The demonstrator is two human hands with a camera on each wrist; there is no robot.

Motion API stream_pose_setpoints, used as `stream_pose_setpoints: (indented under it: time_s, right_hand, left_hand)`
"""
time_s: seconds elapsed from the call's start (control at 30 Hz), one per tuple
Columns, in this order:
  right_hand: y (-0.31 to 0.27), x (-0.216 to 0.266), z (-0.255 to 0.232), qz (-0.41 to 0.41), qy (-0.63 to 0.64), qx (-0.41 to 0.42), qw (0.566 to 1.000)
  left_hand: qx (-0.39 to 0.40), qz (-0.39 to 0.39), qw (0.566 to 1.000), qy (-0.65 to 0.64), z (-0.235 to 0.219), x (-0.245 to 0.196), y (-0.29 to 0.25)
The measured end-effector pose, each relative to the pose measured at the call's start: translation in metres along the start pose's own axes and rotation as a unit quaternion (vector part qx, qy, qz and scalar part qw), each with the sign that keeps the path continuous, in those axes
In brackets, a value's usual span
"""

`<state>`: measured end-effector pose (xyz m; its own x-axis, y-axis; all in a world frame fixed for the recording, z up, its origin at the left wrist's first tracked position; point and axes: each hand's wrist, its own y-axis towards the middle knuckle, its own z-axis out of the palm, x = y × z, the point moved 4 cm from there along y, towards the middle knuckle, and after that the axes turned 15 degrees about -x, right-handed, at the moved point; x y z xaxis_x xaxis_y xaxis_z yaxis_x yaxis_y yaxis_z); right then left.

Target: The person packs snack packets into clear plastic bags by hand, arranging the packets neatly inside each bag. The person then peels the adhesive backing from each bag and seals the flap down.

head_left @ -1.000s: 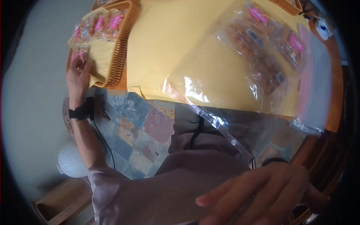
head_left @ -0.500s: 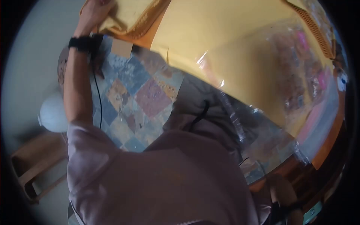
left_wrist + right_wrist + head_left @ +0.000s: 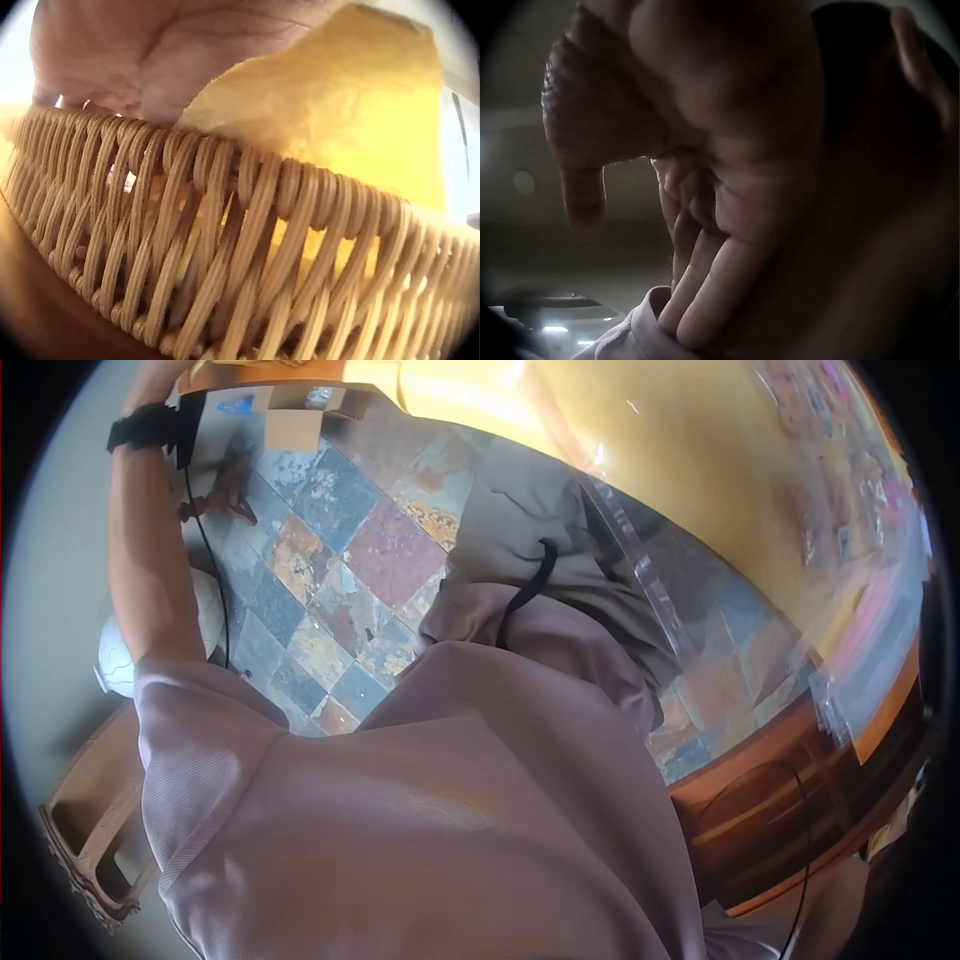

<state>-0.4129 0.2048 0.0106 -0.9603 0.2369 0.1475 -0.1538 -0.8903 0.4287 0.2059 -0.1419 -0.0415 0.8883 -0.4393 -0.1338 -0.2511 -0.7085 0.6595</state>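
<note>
At the head view's top left edge only the base of my left hand [image 3: 158, 374] shows, above a black wristband [image 3: 145, 427]. In the left wrist view its palm stands behind the rim of a wicker basket [image 3: 247, 180], beside a yellow lining sheet [image 3: 360, 97]. The rim hides the fingers, so I cannot tell what they hold. My right hand [image 3: 705, 150] appears in the right wrist view with its thumb apart and its fingers stretched down. Those fingertips reach a pale cloth edge [image 3: 649, 322]; nothing shows in the grasp.
A yellow cloth [image 3: 690, 470] covers the table. On its right lies a clear plastic bag [image 3: 655, 595] with several packets [image 3: 835, 470], its sealed strip hanging past the table edge. Below are a slate floor [image 3: 320, 560], a white round object [image 3: 118, 650] and wooden furniture [image 3: 90, 790].
The head view has swung, so table and bag sit higher and further right. The left hand, earlier at a pink packet in the basket, is nearly out of view. The right hand has left the head view.
</note>
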Motion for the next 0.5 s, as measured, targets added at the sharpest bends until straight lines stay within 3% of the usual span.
stream_pose_setpoints:
  time_s: [0.03,0.07,0.27,0.3,0.33,0.37,0.43,0.47,0.5]
  right_hand:
    - [-0.001,0.002,0.003,0.002,-0.006,-0.001,1.000]
    - [-0.001,0.003,0.005,0.003,-0.011,0.001,1.000]
    - [-0.020,0.013,0.023,-0.010,-0.048,-0.024,0.999]
    - [-0.021,0.015,0.026,-0.010,-0.055,-0.024,0.998]
    - [-0.020,0.018,0.030,-0.009,-0.063,-0.024,0.998]
    - [-0.020,0.020,0.033,-0.007,-0.072,-0.025,0.997]
    - [-0.016,0.025,0.045,-0.003,-0.088,-0.026,0.996]
    - [-0.010,0.027,0.052,0.001,-0.094,-0.026,0.995]
    - [-0.009,0.030,0.053,0.004,-0.095,-0.022,0.995]
  left_hand:
    - [0.009,-0.085,0.996,-0.025,0.000,0.001,-0.003]
    - [0.009,-0.087,0.996,-0.029,-0.004,-0.002,-0.003]
    - [0.125,-0.336,0.932,-0.051,0.002,0.001,-0.007]
    - [0.129,-0.337,0.931,-0.058,0.009,-0.023,-0.008]
    - [0.129,-0.333,0.932,-0.062,0.016,0.105,-0.014]
    - [0.130,-0.330,0.933,-0.065,0.011,0.012,-0.016]
    - [0.131,-0.325,0.934,-0.071,0.026,0.300,-0.043]
    - [0.130,-0.323,0.935,-0.071,0.011,0.452,-0.066]
    - [0.126,-0.320,0.937,-0.068,0.014,0.456,-0.070]
